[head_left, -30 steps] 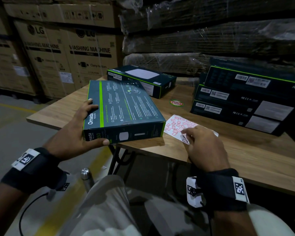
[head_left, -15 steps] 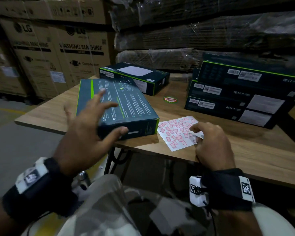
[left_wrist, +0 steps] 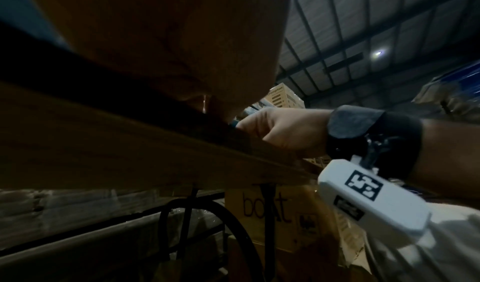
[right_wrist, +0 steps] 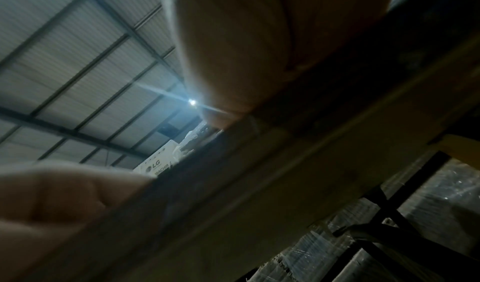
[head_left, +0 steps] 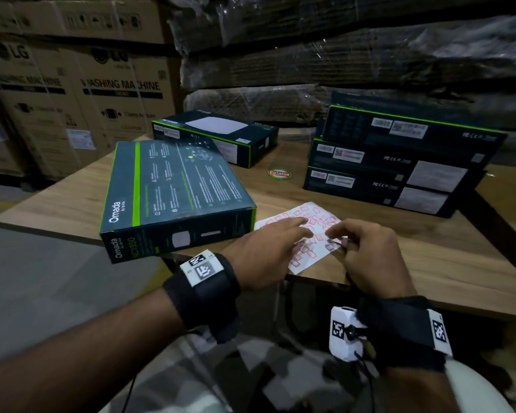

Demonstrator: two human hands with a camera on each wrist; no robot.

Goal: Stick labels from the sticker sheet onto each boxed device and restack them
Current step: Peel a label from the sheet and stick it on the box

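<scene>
The white sticker sheet [head_left: 303, 217] with red-edged labels lies on the wooden table [head_left: 429, 257] near its front edge. My left hand [head_left: 292, 232] rests flat on the sheet's left part, fingers straight. My right hand [head_left: 335, 238] has curled fingers that pinch at the sheet's near right edge; I cannot tell whether a label is lifted. Left of the sheet lies a dark boxed device [head_left: 173, 186] with a green stripe, its corner over the table edge, untouched. The left wrist view shows the right hand [left_wrist: 285, 130] curled at the table edge.
A second boxed device [head_left: 218, 135] lies at the back of the table. Three more stand stacked at the right [head_left: 399, 162]. A round red and green sticker [head_left: 279, 173] is on the tabletop between them. Large cardboard cartons [head_left: 72, 99] and wrapped pallets stand behind.
My left hand let go of the near box and moved right onto the sticker sheet. My right hand stayed at the sheet's right edge with fingers curled.
</scene>
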